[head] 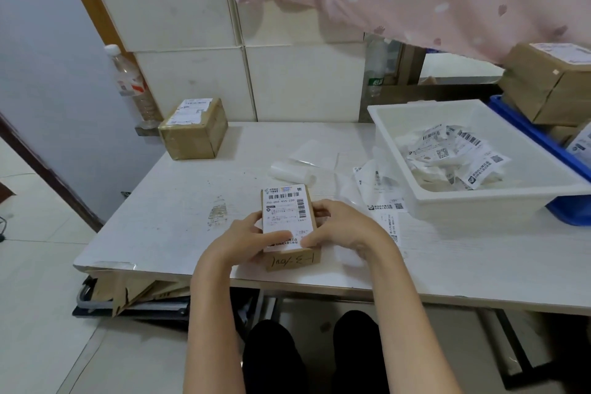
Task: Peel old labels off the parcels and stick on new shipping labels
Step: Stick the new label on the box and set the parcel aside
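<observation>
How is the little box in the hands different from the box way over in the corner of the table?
The small parcel is flat and slim; the corner parcel is taller and blockier. The left hand and right hand hold the small parcel; nobody touches the corner one. The small parcel's white label covers nearly its whole top; the corner one's leaves brown showing. Both are brown cardboard.

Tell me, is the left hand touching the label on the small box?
Touching. The head view shows the left hand with its thumb lying flat across the near end of the label on the box.
</observation>
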### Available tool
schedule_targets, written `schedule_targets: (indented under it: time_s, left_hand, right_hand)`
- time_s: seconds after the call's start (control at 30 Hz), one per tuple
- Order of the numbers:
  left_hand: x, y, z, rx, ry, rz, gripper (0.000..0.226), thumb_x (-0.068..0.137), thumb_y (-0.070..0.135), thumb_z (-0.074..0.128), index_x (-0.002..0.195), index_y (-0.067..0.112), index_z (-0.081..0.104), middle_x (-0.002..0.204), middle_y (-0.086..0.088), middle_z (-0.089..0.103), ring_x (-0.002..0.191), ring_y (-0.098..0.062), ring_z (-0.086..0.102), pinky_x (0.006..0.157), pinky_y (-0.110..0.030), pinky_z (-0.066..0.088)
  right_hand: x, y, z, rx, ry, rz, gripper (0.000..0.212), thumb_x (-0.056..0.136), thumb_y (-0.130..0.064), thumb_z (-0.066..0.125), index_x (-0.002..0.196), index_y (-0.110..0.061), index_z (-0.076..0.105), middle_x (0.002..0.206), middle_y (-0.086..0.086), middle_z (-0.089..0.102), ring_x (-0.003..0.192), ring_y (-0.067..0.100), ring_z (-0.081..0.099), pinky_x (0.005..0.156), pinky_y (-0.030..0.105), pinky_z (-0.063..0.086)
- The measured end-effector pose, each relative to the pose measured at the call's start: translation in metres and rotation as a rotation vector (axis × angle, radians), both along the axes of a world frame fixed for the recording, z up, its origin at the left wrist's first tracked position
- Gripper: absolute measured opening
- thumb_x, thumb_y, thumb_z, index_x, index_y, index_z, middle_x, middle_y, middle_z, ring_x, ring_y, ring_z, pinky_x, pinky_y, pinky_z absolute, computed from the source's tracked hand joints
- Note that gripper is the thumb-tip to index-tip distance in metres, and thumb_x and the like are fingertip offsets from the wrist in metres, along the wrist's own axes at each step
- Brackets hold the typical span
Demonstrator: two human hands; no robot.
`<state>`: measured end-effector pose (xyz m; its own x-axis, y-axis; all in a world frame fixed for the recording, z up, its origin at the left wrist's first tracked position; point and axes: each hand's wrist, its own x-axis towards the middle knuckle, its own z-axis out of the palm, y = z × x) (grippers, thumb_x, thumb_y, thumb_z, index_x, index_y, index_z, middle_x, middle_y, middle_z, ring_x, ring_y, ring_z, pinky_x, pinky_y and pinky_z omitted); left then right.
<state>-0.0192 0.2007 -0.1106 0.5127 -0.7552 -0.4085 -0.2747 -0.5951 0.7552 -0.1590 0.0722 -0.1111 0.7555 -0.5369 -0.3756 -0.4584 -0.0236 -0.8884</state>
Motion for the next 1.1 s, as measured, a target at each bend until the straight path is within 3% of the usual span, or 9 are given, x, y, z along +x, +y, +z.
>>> schedule_targets:
  time_s: [0.07, 0.2, 0.37, 0.43, 0.6, 0.77, 0.87, 1.03, 1.1]
  left_hand:
    - [-0.002, 0.003, -0.001, -0.015, 0.024, -0.002, 0.066, 0.086, 0.036, 0.072, 0.145, 0.030, 0.041, 0.107, 0.009, 0.070, 0.095, -0.013, 0.069, 0.080, -0.027, 0.056]
    - [-0.012, 0.007, -0.002, -0.132, 0.117, 0.077, 0.066, 0.088, 0.026, 0.071, 0.146, 0.026, 0.041, 0.104, 0.008, 0.070, 0.088, -0.008, 0.069, 0.060, -0.016, 0.052]
    - [-0.017, 0.009, -0.009, -0.291, 0.111, 0.147, 0.065, 0.091, 0.041, 0.065, 0.148, 0.041, 0.034, 0.107, 0.010, 0.071, 0.105, -0.014, 0.065, 0.098, -0.037, 0.047]
    - [-0.020, 0.010, -0.010, -0.350, 0.134, 0.165, 0.056, 0.094, 0.041, 0.061, 0.145, 0.043, 0.038, 0.107, 0.010, 0.071, 0.105, -0.017, 0.066, 0.101, -0.042, 0.047]
    - [-0.029, 0.004, -0.001, -0.491, 0.175, 0.266, 0.053, 0.089, 0.043, 0.065, 0.139, 0.037, 0.050, 0.101, 0.003, 0.075, 0.097, -0.023, 0.070, 0.093, -0.046, 0.054]
    - [-0.052, -0.020, 0.019, -0.635, 0.222, 0.429, 0.044, 0.087, 0.038, 0.070, 0.123, 0.024, 0.050, 0.101, -0.006, 0.069, 0.083, -0.019, 0.065, 0.068, -0.029, 0.049]
    - [-0.067, -0.040, 0.037, -0.640, 0.296, 0.346, 0.043, 0.089, 0.036, 0.068, 0.125, 0.022, 0.050, 0.104, -0.005, 0.069, 0.088, -0.020, 0.065, 0.074, -0.029, 0.051]
    - [-0.110, -0.095, 0.072, -0.678, 0.358, 0.137, 0.047, 0.086, 0.030, 0.071, 0.127, 0.023, 0.050, 0.105, -0.001, 0.071, 0.092, -0.012, 0.067, 0.075, -0.025, 0.050]
    - [-0.134, -0.128, 0.084, -0.706, 0.380, 0.087, 0.047, 0.087, 0.028, 0.072, 0.128, 0.021, 0.051, 0.104, -0.001, 0.072, 0.089, -0.013, 0.067, 0.074, -0.025, 0.049]
  right_hand:
    - [-0.002, 0.001, -0.001, 0.020, -0.036, 0.010, 0.054, 0.071, 0.010, 0.075, 0.109, -0.024, 0.059, 0.116, -0.002, 0.068, 0.110, 0.014, 0.062, 0.100, 0.034, 0.049]
    - [-0.006, 0.007, -0.007, 0.007, -0.073, -0.023, 0.063, 0.076, 0.003, 0.073, 0.131, -0.022, 0.053, 0.126, -0.004, 0.063, 0.120, 0.014, 0.056, 0.108, 0.037, 0.043]
    - [-0.010, 0.023, -0.005, -0.136, -0.173, -0.045, 0.079, 0.086, -0.025, 0.071, 0.147, -0.049, 0.028, 0.112, -0.017, 0.064, 0.101, 0.005, 0.060, 0.099, 0.031, 0.045]
    - [-0.012, 0.021, -0.002, -0.126, -0.205, -0.053, 0.075, 0.088, -0.030, 0.069, 0.146, -0.052, 0.026, 0.107, -0.019, 0.063, 0.096, 0.003, 0.058, 0.099, 0.031, 0.044]
    - [-0.017, 0.015, 0.007, -0.064, -0.282, -0.155, 0.070, 0.083, -0.036, 0.073, 0.143, -0.046, 0.037, 0.110, -0.001, 0.068, 0.102, 0.013, 0.064, 0.097, 0.034, 0.050]
    - [-0.025, 0.007, 0.024, -0.029, -0.357, -0.364, 0.043, 0.083, -0.036, 0.074, 0.115, -0.026, 0.048, 0.101, -0.001, 0.068, 0.088, 0.012, 0.067, 0.074, 0.029, 0.055]
    - [-0.040, -0.008, 0.038, -0.100, -0.374, -0.449, 0.033, 0.082, -0.035, 0.073, 0.104, -0.023, 0.051, 0.095, 0.000, 0.069, 0.080, 0.011, 0.067, 0.073, 0.029, 0.056]
    - [-0.090, -0.047, 0.066, -0.190, -0.424, -0.657, 0.031, 0.087, -0.039, 0.068, 0.109, -0.022, 0.055, 0.095, -0.005, 0.066, 0.083, 0.006, 0.064, 0.075, 0.026, 0.058]
    - [-0.118, -0.065, 0.080, -0.208, -0.450, -0.731, 0.028, 0.090, -0.038, 0.065, 0.111, -0.025, 0.053, 0.091, -0.011, 0.062, 0.081, 0.003, 0.062, 0.065, 0.017, 0.056]
